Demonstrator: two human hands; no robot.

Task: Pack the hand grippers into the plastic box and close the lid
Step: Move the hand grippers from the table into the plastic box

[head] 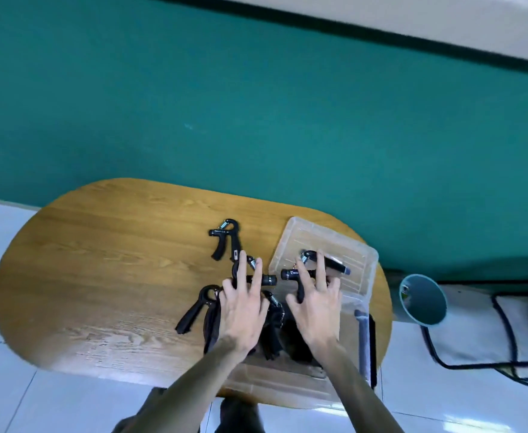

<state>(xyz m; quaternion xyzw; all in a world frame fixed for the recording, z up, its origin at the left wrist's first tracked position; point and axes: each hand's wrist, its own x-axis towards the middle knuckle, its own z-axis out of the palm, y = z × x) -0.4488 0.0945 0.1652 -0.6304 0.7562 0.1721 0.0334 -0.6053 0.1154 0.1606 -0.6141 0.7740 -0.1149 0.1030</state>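
Several black hand grippers lie on the oval wooden table point(116, 260). One hand gripper point(226, 239) sits alone at the back, another point(194, 307) to the left of my left hand point(244, 310). My left hand lies over a third gripper point(270, 280) with its fingers curled on it. My right hand point(315, 304) holds a fourth gripper point(334, 264) over a clear shallow plastic piece point(300, 239), which looks like the lid. The clear plastic box point(275, 382) stands at the front edge under my wrists. Dark grippers lie inside it, partly hidden by my forearms.
A grey latch point(362, 326) shows on the box's right side, next to a black object point(372, 348) at the table's edge. A teal bin point(421, 298) and a white bag with dark straps point(521, 332) stand on the floor to the right. A teal wall runs behind the table.
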